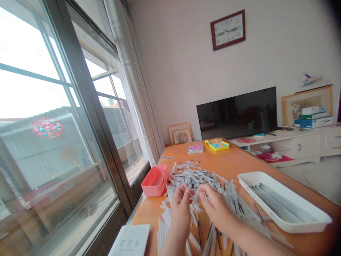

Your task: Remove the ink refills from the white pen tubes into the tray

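A big heap of white pen barrels and thin refills (198,179) covers the near part of the orange table (231,161). My left hand (181,208) and my right hand (215,205) rest over the heap, fingers curled and pinched close together around small pen parts between them. Exactly which piece each hand grips is too small to make out. A white tray (282,203) holding several assembled pens lies to the right of my right hand. A pink box (155,180) sits left of the heap.
A yellow box (217,144) and a small colourful booklet (195,149) lie at the table's far end. A white paper pad (131,241) overhangs the near left corner. Large windows run along the left; a TV (237,113) and low cabinet stand behind.
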A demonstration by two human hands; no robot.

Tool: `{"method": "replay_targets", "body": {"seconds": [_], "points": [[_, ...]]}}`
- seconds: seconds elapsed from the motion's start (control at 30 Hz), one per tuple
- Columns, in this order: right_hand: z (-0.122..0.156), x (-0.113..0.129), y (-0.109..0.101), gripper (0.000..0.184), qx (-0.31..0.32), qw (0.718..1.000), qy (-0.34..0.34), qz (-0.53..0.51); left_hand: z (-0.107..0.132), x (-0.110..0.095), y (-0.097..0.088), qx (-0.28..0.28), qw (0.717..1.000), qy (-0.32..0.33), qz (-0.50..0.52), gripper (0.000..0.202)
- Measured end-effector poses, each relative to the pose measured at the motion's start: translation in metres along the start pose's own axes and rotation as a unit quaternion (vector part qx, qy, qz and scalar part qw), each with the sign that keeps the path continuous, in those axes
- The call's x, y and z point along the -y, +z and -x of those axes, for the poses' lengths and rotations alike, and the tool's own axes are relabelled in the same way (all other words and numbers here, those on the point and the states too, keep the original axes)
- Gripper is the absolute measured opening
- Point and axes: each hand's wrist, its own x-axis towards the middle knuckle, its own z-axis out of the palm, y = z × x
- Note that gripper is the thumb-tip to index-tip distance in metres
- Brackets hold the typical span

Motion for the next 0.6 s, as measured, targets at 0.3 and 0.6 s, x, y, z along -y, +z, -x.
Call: {"method": "replay_targets", "body": {"seconds": [0.3, 0.6], "points": [[-0.031, 0.008, -0.040, 0.047, -0.076, 0.949, 0.160, -0.260, 0.003, -0.002, 0.010, 0.058, 0.998, -0.002, 0.019, 0.037], [-0.045, 0.005, -0.066, 0.050, -0.102, 0.907, 0.171, -0.372, 0.015, -0.010, 0.018, 0.149, 0.986, -0.067, -0.024, 0.036]]}}
